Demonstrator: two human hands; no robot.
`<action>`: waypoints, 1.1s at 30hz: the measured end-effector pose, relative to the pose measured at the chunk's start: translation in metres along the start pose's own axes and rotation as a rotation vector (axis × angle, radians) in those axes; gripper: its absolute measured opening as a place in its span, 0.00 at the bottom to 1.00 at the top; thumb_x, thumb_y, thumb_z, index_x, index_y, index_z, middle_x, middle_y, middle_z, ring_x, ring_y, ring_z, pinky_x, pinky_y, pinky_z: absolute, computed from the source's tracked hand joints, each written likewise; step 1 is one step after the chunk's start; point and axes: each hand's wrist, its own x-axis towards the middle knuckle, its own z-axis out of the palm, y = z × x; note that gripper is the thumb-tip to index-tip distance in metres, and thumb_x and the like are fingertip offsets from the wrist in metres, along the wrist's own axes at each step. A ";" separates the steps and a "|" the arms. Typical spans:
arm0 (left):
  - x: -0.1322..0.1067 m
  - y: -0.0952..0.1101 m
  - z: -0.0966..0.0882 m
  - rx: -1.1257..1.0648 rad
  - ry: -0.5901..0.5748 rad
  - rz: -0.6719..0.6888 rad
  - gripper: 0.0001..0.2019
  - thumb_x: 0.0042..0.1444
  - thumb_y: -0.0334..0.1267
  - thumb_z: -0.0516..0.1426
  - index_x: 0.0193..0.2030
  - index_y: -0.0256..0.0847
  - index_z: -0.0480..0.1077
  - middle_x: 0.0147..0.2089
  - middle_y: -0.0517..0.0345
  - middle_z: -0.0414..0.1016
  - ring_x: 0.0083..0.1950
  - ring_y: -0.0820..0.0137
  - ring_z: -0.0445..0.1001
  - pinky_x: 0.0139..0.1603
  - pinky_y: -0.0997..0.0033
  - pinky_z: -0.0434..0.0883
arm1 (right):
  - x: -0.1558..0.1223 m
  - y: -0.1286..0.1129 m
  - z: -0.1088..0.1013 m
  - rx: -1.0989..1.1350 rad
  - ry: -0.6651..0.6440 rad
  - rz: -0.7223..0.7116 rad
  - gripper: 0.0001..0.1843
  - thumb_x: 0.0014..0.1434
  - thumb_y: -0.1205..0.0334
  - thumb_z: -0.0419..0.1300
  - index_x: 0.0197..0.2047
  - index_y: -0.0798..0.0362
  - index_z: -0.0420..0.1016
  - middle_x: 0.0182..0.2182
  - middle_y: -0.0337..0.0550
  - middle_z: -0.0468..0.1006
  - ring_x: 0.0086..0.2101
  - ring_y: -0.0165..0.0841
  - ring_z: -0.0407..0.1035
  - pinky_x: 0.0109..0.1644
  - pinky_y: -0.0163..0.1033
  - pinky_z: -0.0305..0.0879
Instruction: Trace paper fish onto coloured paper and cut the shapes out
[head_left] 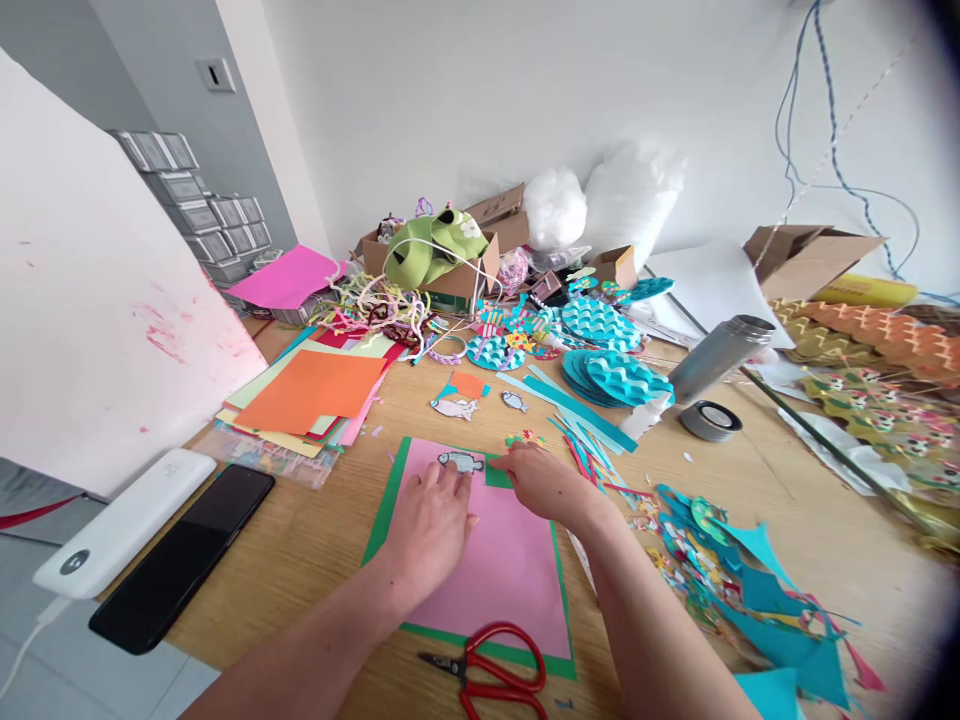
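Note:
A pink sheet (502, 570) lies on a larger green sheet (384, 505) on the wooden table (315, 540). My left hand (429, 525) rests flat on the pink sheet, fingertips touching a small grey paper fish (460, 461) at its top edge. My right hand (544, 480) sits at the sheet's top right corner, fingers pinched close beside the fish; whether it grips anything I cannot tell. Two more paper fish (454, 407) (514, 401) lie further back.
Red-handled scissors (491, 672) lie at the near edge. A black phone (184, 555) and white power bank (124, 520) sit left. Coloured paper stack (311, 395), teal strips (570, 410), paper scraps (750, 590), a steel bottle (716, 355), tape roll (710, 420) and boxes crowd the table.

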 end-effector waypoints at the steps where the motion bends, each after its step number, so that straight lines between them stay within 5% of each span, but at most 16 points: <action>1: 0.000 0.000 0.000 -0.001 -0.001 -0.001 0.20 0.59 0.42 0.54 0.57 0.40 0.64 0.51 0.48 0.68 0.50 0.57 0.65 0.45 0.56 0.68 | 0.000 0.000 0.000 -0.002 -0.011 0.000 0.23 0.56 0.77 0.48 0.47 0.53 0.78 0.39 0.52 0.76 0.43 0.38 0.70 0.44 0.36 0.58; 14: 0.001 0.000 0.002 0.006 -0.002 -0.010 0.20 0.59 0.43 0.54 0.57 0.40 0.64 0.52 0.47 0.68 0.51 0.57 0.65 0.46 0.56 0.68 | -0.001 -0.002 0.000 0.018 -0.012 -0.004 0.25 0.57 0.77 0.48 0.50 0.49 0.76 0.40 0.51 0.76 0.42 0.36 0.70 0.43 0.35 0.59; 22: 0.003 -0.003 0.005 -0.009 -0.003 0.000 0.19 0.59 0.42 0.53 0.56 0.40 0.65 0.55 0.47 0.67 0.53 0.56 0.64 0.46 0.55 0.68 | -0.029 0.025 -0.034 0.051 0.272 0.217 0.16 0.63 0.67 0.48 0.40 0.54 0.78 0.38 0.48 0.78 0.39 0.35 0.71 0.40 0.34 0.57; 26: 0.004 -0.004 0.004 -0.031 -0.009 0.003 0.18 0.59 0.42 0.53 0.55 0.41 0.66 0.53 0.48 0.68 0.52 0.56 0.64 0.46 0.56 0.67 | -0.047 0.026 -0.031 -0.031 0.115 0.344 0.12 0.62 0.64 0.50 0.37 0.56 0.75 0.35 0.51 0.79 0.37 0.39 0.72 0.35 0.37 0.56; 33: 0.003 -0.003 0.000 -0.073 0.022 0.001 0.16 0.59 0.42 0.54 0.53 0.42 0.67 0.49 0.50 0.69 0.51 0.58 0.65 0.46 0.58 0.67 | -0.060 0.015 0.016 0.006 -0.041 0.428 0.16 0.57 0.73 0.50 0.49 0.59 0.67 0.39 0.57 0.78 0.40 0.45 0.73 0.33 0.39 0.56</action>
